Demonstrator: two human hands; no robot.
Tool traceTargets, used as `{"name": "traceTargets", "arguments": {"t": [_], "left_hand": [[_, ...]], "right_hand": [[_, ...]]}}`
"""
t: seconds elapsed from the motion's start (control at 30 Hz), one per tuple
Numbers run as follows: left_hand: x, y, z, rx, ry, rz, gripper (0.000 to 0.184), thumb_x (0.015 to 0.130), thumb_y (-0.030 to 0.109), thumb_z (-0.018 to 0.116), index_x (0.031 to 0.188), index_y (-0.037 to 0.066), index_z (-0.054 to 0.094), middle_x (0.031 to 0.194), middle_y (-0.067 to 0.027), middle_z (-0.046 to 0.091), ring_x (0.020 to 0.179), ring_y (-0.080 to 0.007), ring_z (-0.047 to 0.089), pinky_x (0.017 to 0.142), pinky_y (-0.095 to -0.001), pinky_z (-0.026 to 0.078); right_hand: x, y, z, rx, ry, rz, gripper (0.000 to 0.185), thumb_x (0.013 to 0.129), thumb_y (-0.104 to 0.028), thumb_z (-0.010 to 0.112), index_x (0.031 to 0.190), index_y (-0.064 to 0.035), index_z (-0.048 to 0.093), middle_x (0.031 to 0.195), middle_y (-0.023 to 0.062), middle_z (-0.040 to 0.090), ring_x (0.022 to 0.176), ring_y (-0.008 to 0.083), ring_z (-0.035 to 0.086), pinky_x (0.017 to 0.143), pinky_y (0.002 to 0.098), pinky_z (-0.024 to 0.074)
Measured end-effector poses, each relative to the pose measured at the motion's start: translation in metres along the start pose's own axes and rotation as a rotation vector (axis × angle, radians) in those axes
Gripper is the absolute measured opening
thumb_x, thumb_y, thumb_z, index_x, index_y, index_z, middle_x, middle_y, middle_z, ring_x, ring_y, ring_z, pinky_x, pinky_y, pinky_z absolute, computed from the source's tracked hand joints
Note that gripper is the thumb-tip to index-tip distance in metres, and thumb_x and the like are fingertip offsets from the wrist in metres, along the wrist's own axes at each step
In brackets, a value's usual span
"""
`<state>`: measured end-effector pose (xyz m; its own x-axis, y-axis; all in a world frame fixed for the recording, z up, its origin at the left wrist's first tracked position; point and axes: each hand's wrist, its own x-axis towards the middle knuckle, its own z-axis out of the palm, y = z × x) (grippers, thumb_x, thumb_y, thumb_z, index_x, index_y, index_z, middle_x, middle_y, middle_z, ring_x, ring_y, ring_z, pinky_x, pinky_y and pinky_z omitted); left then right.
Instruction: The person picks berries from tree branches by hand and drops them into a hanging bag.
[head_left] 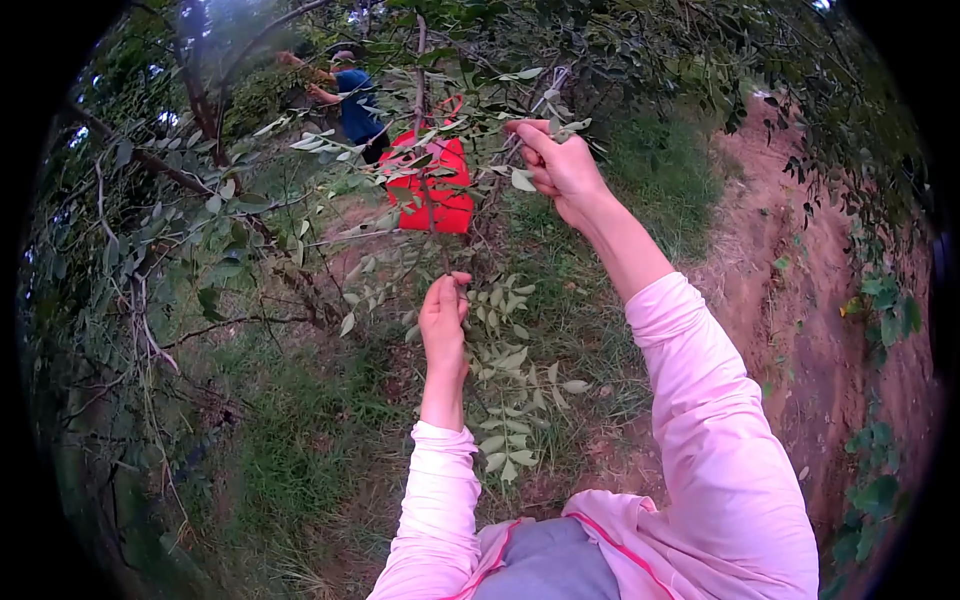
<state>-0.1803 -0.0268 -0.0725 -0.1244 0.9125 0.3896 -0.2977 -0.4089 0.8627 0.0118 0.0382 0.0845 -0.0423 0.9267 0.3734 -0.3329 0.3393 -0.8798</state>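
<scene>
In the centre of the frame, the left hand (443,325) is nearly closed, thumb and index finger brought together at the lower end of a thin branch (420,70) that runs down from the top edge. The other fingers fold in toward the palm. Pale leaves (500,440) hang just beside and below this hand.

Right of upper centre, the right hand (562,170) is curled, thumb and index finger drawn together among leaves; whether a stem sits between them cannot be told. One leaf (522,180) shows just below its fingers.

Behind the branch is a red container (450,217). A person in a blue top (356,108) stands at upper left, arms raised toward foliage.
</scene>
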Motion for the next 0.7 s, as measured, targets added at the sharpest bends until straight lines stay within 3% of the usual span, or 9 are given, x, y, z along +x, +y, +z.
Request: {"name": "traceTargets", "arguments": {"t": [0.13, 0.17, 0.27, 0.3, 0.4, 0.43, 0.53, 0.57, 0.7], "left_hand": [[0.0, -0.003, 0.002, 0.005, 0.011, 0.0, 0.031, 0.103, 0.031, 0.047, 0.103, 0.005, 0.064, 0.067, 0.0092, 0.034, 0.06, -0.0021, 0.027, 0.055, -0.0203, 0.021], [-0.001, -0.003, 0.002, 0.017, 0.011, 0.0, 0.032, 0.103, 0.032, 0.046, 0.103, 0.005, 0.063, 0.066, 0.0093, 0.034, 0.059, -0.0019, 0.027, 0.055, -0.0203, 0.02], [-0.001, -0.001, 0.003, 0.027, 0.014, -0.01, 0.032, 0.103, 0.032, 0.046, 0.103, 0.005, 0.063, 0.066, 0.0091, 0.035, 0.059, -0.0018, 0.028, 0.055, -0.0203, 0.021], [-0.001, -0.001, 0.003, 0.021, 0.014, -0.015, 0.032, 0.103, 0.032, 0.046, 0.103, 0.005, 0.063, 0.066, 0.0091, 0.035, 0.059, -0.0018, 0.028, 0.055, -0.0203, 0.021], [-0.002, -0.001, 0.003, 0.016, 0.021, -0.018, 0.032, 0.103, 0.032, 0.046, 0.103, 0.005, 0.063, 0.066, 0.009, 0.035, 0.06, -0.0017, 0.028, 0.056, -0.0202, 0.021], [-0.002, -0.001, 0.003, 0.015, 0.026, -0.017, 0.032, 0.103, 0.032, 0.046, 0.103, 0.005, 0.063, 0.066, 0.0089, 0.035, 0.06, -0.0017, 0.028, 0.056, -0.0202, 0.021], [-0.003, 0.002, 0.006, 0.018, 0.026, 0.003, 0.031, 0.103, 0.031, 0.046, 0.103, 0.005, 0.063, 0.066, 0.0091, 0.035, 0.06, -0.0018, 0.028, 0.055, -0.0203, 0.02], [-0.003, 0.001, 0.006, 0.017, 0.027, 0.007, 0.031, 0.103, 0.031, 0.046, 0.104, 0.005, 0.063, 0.066, 0.0091, 0.035, 0.059, -0.0017, 0.028, 0.055, -0.0203, 0.02], [-0.004, 0.0, 0.006, 0.004, 0.026, 0.007, 0.031, 0.103, 0.031, 0.047, 0.104, 0.005, 0.064, 0.065, 0.0094, 0.034, 0.059, -0.0016, 0.027, 0.055, -0.0203, 0.02]], "right_hand": [[0.019, 0.001, 0.011, -0.119, -0.034, -0.066, 0.033, 0.092, -0.023, 0.066, 0.118, -0.0043, 0.058, 0.066, -0.0067, 0.044, 0.044, 0.0008, 0.033, 0.038, 0.0198, 0.0204], [0.022, -0.001, 0.011, -0.173, -0.085, -0.111, 0.038, 0.087, -0.024, 0.07, 0.118, -0.0054, 0.059, 0.07, -0.0048, 0.055, 0.055, 0.0033, 0.046, 0.046, 0.0226, 0.0327], [0.027, 0.002, 0.028, -0.306, -0.034, -0.192, 0.034, 0.087, -0.023, 0.071, 0.113, -0.005, 0.062, 0.073, -0.0032, 0.059, 0.061, 0.0046, 0.05, 0.054, 0.0238, 0.0394], [0.03, 0.0, 0.025, -0.411, -0.116, -0.202, 0.029, 0.087, -0.024, 0.071, 0.107, -0.005, 0.064, 0.081, -0.0015, 0.064, 0.066, 0.0054, 0.054, 0.061, 0.0245, 0.0435], [0.032, 0.006, 0.028, -0.528, -0.087, -0.316, 0.025, 0.087, -0.023, 0.07, 0.103, -0.0044, 0.066, 0.083, -0.0019, 0.065, 0.068, 0.0048, 0.054, 0.063, 0.0243, 0.0435], [0.029, 0.004, 0.026, -0.574, -0.084, -0.248, 0.025, 0.089, -0.026, 0.069, 0.103, -0.005, 0.067, 0.082, -0.0016, 0.065, 0.069, 0.0047, 0.053, 0.065, 0.0239, 0.0434], [0.021, -0.003, 0.026, -0.299, -0.167, -0.107, 0.028, 0.09, -0.031, 0.068, 0.1, -0.0049, 0.067, 0.076, -0.0025, 0.062, 0.067, 0.0042, 0.049, 0.062, 0.0241, 0.0406], [0.03, 0.003, 0.019, -0.302, -0.188, -0.093, 0.028, 0.091, -0.035, 0.067, 0.092, -0.0072, 0.065, 0.071, -0.0044, 0.057, 0.064, 0.0035, 0.046, 0.059, 0.0237, 0.0369], [0.032, 0.003, 0.022, -0.267, -0.242, -0.108, 0.025, 0.096, -0.036, 0.059, 0.086, -0.0137, 0.055, 0.061, -0.0095, 0.042, 0.05, 0.0015, 0.036, 0.044, 0.0211, 0.0266]]}}
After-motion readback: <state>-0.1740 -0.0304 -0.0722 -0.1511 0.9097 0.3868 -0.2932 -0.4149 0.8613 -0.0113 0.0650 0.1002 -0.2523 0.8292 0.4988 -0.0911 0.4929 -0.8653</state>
